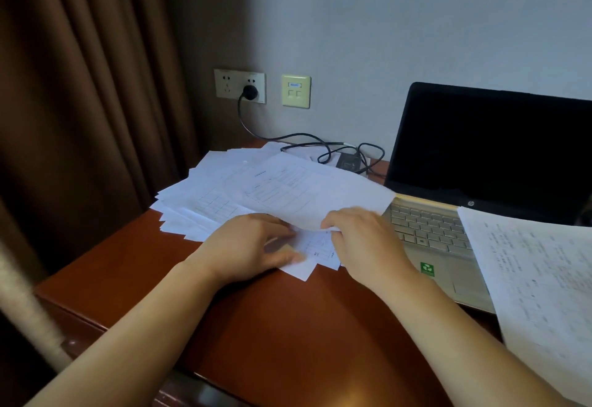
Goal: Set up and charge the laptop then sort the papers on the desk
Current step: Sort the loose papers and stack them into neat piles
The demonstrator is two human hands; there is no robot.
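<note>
Head camera shows me both hands working close together over the desk, with a narrow gap between them. My right hand has its fingers curled round the near edge of the top sheet, pinching it so that this edge is lifted off the rest. My left hand lies on the pile of papers just beside it, thumb flat on the lower sheets and fingertips tucked under the raised sheet. They are hidden and a little blurred, so I cannot tell whether that hand grips anything.

The pile fans out loosely beyond and to the left of the left hand, its sheets printed with tables. Just to the right of the right hand stands the laptop, lid open and screen dark. The raised sheet's far corner reaches over the laptop's left edge. A second stack of papers lies further right, covering part of the keyboard.

Beyond both hands, the charger brick sits on the desk behind the pile. Its cable loops back to a plug seated in the wall socket. A brown curtain hangs well left of the left hand.
</note>
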